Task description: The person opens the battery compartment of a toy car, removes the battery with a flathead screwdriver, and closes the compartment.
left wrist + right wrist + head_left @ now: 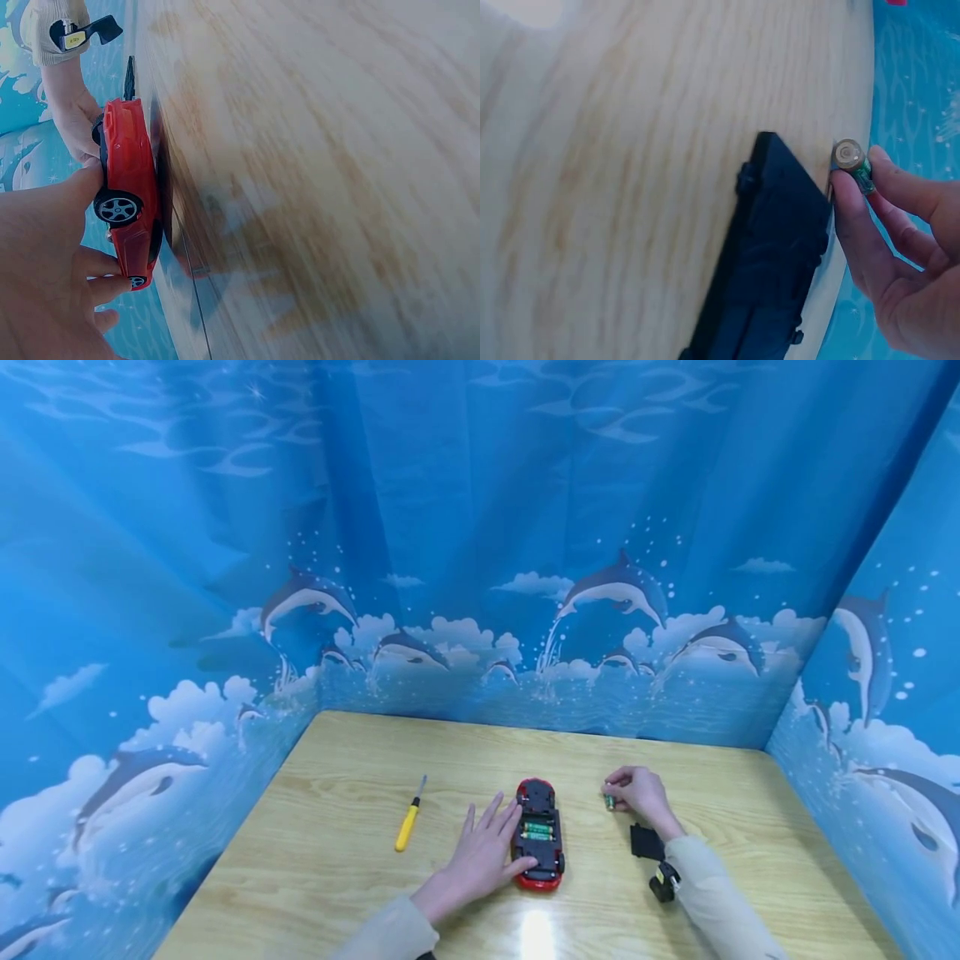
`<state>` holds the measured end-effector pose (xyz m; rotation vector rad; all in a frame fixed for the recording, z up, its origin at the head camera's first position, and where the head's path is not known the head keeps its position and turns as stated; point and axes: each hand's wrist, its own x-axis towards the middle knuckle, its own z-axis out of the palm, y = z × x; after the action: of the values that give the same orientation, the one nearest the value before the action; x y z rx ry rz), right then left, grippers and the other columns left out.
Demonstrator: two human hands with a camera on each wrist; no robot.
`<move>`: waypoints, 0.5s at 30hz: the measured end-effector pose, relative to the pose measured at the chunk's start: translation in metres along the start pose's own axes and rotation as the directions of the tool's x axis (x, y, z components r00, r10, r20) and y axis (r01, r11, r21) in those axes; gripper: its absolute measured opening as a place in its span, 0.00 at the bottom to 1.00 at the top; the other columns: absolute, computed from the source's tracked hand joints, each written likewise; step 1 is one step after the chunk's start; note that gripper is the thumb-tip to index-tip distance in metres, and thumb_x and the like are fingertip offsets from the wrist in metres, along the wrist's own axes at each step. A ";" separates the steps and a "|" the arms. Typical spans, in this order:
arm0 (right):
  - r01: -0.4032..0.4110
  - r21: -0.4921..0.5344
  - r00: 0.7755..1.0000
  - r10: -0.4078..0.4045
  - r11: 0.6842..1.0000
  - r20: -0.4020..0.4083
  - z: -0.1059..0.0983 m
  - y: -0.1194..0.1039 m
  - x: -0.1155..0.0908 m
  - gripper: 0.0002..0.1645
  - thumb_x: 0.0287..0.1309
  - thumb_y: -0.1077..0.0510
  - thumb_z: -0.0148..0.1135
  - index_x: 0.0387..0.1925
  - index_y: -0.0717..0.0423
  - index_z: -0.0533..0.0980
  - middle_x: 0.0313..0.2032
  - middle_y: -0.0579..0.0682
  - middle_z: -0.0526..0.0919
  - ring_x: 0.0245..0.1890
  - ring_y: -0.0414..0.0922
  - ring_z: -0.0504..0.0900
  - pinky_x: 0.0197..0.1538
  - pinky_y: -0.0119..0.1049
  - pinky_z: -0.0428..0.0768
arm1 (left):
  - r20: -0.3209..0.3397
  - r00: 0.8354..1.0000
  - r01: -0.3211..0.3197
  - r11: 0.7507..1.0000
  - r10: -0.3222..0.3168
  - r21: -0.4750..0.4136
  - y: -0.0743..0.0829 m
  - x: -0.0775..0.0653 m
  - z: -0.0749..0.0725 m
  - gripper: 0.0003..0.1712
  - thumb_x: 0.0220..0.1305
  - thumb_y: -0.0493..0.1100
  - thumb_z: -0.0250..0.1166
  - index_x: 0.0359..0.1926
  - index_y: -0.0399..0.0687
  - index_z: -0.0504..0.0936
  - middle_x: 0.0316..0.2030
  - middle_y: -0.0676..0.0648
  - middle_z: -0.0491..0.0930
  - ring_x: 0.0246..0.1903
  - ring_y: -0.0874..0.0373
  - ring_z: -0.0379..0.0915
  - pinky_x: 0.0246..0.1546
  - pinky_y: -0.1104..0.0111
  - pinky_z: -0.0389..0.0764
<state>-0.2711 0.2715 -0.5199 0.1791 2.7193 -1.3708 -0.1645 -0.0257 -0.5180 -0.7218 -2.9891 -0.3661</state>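
A red toy car [538, 883] lies upside down on the table, its black underside up. Green batteries [537, 832] sit in its open compartment. My left hand [480, 853] rests against the car's left side with fingers spread and fairly straight, the thumb near its close end. In the left wrist view the car's red side [131, 150] and wheels show beside that hand. My right hand [639, 797] pinches a single green battery [848, 154] between thumb and fingers, at the table surface right of the car. A black battery cover [645, 842] lies below that hand.
A screwdriver [407, 827] with a yellow handle lies left of the car. The wooden table [337, 777] ends at a blue dolphin-print curtain [465, 610] at the back and sides. A black wrist camera [663, 883] is on the right sleeve.
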 end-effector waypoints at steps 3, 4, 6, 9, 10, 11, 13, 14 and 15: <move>0.009 -0.050 1.000 -0.009 0.999 -0.009 0.001 0.001 0.000 0.13 0.47 0.58 0.70 0.35 0.61 0.80 0.25 0.52 0.82 0.19 0.43 0.81 0.23 0.35 0.81 | 0.000 1.000 -0.003 1.000 0.003 0.005 0.000 0.000 0.001 0.48 0.57 0.74 0.45 0.69 0.48 0.55 0.69 0.49 0.53 0.70 0.48 0.39 0.65 0.41 0.44; 0.012 -0.067 1.000 -0.012 0.998 -0.010 0.002 0.002 0.000 0.13 0.46 0.58 0.70 0.35 0.61 0.80 0.25 0.51 0.82 0.18 0.43 0.81 0.22 0.34 0.81 | -0.001 1.000 -0.004 1.000 0.004 0.007 0.000 0.000 0.001 0.48 0.57 0.74 0.45 0.69 0.48 0.55 0.69 0.49 0.53 0.70 0.48 0.39 0.65 0.41 0.44; 0.029 -0.097 1.000 -0.029 0.995 -0.007 0.003 0.003 0.000 0.14 0.46 0.56 0.70 0.35 0.60 0.81 0.25 0.51 0.83 0.18 0.43 0.80 0.21 0.34 0.80 | -0.001 1.000 -0.007 1.000 0.007 0.008 0.000 0.000 0.001 0.48 0.57 0.74 0.45 0.69 0.48 0.55 0.69 0.49 0.53 0.70 0.48 0.39 0.65 0.41 0.44; 0.039 -0.112 0.999 -0.041 0.993 -0.010 0.003 0.003 0.000 0.13 0.46 0.54 0.70 0.34 0.58 0.81 0.24 0.50 0.83 0.17 0.42 0.79 0.21 0.33 0.79 | -0.003 1.000 -0.007 1.000 0.007 0.008 0.000 0.000 0.001 0.48 0.57 0.73 0.46 0.69 0.48 0.55 0.69 0.48 0.54 0.70 0.48 0.40 0.65 0.41 0.45; 0.050 -0.119 0.999 -0.052 0.992 -0.010 0.003 0.003 0.000 0.14 0.47 0.54 0.70 0.34 0.58 0.81 0.24 0.50 0.83 0.17 0.42 0.79 0.20 0.33 0.78 | -0.003 1.000 -0.006 1.000 0.006 0.007 0.000 0.000 0.001 0.48 0.57 0.73 0.46 0.69 0.48 0.55 0.69 0.48 0.54 0.70 0.48 0.40 0.65 0.41 0.45; 0.057 -0.121 0.998 -0.059 0.991 -0.012 0.003 0.002 0.000 0.14 0.48 0.53 0.69 0.34 0.58 0.81 0.23 0.49 0.83 0.17 0.43 0.78 0.20 0.33 0.77 | -0.002 1.000 -0.005 1.000 0.005 0.004 0.000 0.000 0.001 0.48 0.57 0.73 0.46 0.69 0.48 0.55 0.69 0.48 0.54 0.70 0.48 0.40 0.65 0.41 0.45; 0.057 -0.132 0.998 -0.061 0.990 -0.024 0.002 0.001 -0.001 0.14 0.51 0.51 0.67 0.35 0.57 0.81 0.21 0.49 0.82 0.16 0.43 0.77 0.20 0.33 0.75 | 0.001 1.000 0.000 1.000 0.000 -0.003 0.000 0.000 0.001 0.48 0.57 0.73 0.46 0.69 0.48 0.55 0.69 0.48 0.54 0.70 0.48 0.40 0.65 0.41 0.44; 0.061 -0.139 0.997 -0.065 0.988 -0.029 0.002 0.001 -0.001 0.14 0.52 0.50 0.66 0.36 0.56 0.81 0.20 0.49 0.81 0.16 0.43 0.77 0.19 0.33 0.73 | 0.006 1.000 0.003 1.000 -0.003 -0.005 0.000 0.000 0.001 0.48 0.57 0.73 0.46 0.69 0.48 0.55 0.69 0.48 0.54 0.70 0.48 0.39 0.65 0.41 0.44; 0.064 -0.148 0.997 -0.070 0.987 -0.034 0.001 0.000 -0.001 0.14 0.53 0.50 0.64 0.36 0.56 0.81 0.19 0.50 0.80 0.15 0.43 0.76 0.19 0.33 0.72 | 0.008 1.000 0.006 1.000 -0.006 -0.008 0.000 0.000 0.001 0.48 0.57 0.73 0.47 0.69 0.48 0.55 0.69 0.48 0.54 0.70 0.48 0.39 0.65 0.41 0.44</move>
<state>-0.2699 0.2707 -0.5206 0.1053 2.8700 -1.1878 -0.1649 -0.0253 -0.5187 -0.7170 -2.9991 -0.3760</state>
